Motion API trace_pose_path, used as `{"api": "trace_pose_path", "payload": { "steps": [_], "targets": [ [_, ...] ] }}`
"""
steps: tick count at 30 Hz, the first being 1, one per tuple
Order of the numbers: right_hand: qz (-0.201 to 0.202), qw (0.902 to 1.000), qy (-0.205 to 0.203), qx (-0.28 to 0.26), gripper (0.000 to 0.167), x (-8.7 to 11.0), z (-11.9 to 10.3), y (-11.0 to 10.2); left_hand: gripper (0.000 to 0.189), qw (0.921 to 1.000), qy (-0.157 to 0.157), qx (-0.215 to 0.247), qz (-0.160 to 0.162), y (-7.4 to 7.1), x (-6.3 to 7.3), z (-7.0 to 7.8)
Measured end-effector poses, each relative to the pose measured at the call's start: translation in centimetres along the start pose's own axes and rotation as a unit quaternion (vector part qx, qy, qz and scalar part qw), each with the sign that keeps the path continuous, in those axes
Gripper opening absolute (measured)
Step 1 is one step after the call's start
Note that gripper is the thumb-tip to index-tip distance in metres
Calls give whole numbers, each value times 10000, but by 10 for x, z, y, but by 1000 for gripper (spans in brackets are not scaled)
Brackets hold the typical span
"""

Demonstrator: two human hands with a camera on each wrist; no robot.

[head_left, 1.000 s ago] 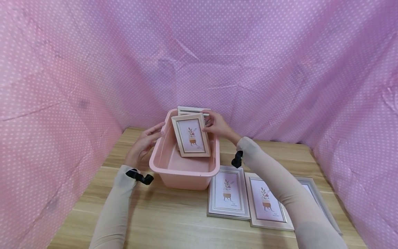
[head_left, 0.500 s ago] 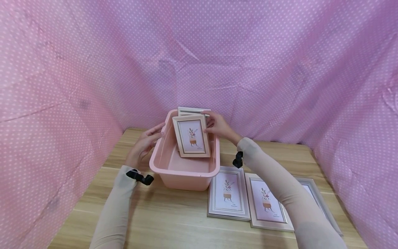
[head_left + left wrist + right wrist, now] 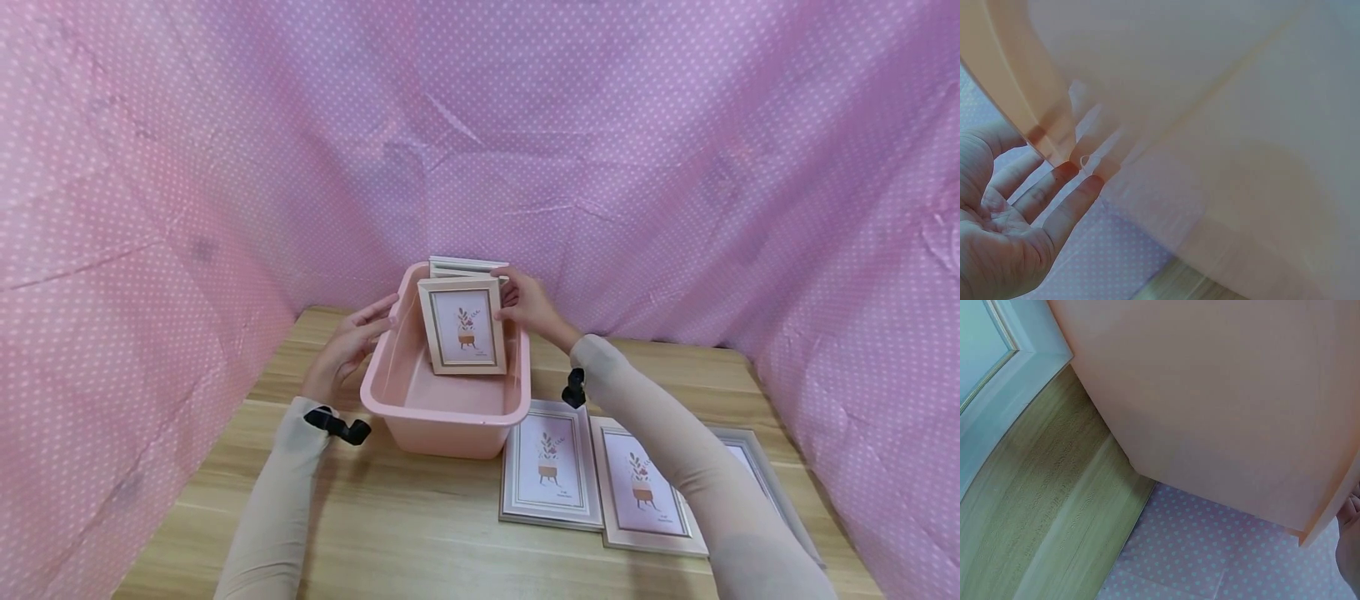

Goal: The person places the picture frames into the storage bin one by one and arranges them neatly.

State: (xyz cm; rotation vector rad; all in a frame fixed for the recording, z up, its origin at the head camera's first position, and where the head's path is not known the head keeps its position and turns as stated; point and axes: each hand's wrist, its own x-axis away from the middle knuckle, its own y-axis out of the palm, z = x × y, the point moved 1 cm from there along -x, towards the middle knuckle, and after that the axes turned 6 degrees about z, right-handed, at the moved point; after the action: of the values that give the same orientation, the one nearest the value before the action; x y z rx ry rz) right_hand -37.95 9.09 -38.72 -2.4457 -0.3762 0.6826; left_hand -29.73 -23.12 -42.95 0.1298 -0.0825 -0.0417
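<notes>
Pinching the right edge of a cream rectangular picture frame (image 3: 462, 327), the right hand (image 3: 528, 302) partly hides whatever stands behind; a white frame edge (image 3: 467, 265) shows there, the number of frames unclear. The held frame tilts inside the pink plastic basin (image 3: 446, 417), to that hand's left, with bare basin floor on its near side. The left hand (image 3: 348, 346), fingers extended, touches the basin's left rim. Nearer than the right hand, a beige sleeve (image 3: 667, 429) covers much of a grey frame (image 3: 768, 477).
</notes>
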Motion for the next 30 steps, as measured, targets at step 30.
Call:
{"api": "trace_pose_path", "payload": {
  "steps": [30],
  "targets": [
    [-75, 9998, -190, 48, 47, 6, 2, -11, 62, 9999, -67, 106, 53, 1, -2, -1]
  ]
}}
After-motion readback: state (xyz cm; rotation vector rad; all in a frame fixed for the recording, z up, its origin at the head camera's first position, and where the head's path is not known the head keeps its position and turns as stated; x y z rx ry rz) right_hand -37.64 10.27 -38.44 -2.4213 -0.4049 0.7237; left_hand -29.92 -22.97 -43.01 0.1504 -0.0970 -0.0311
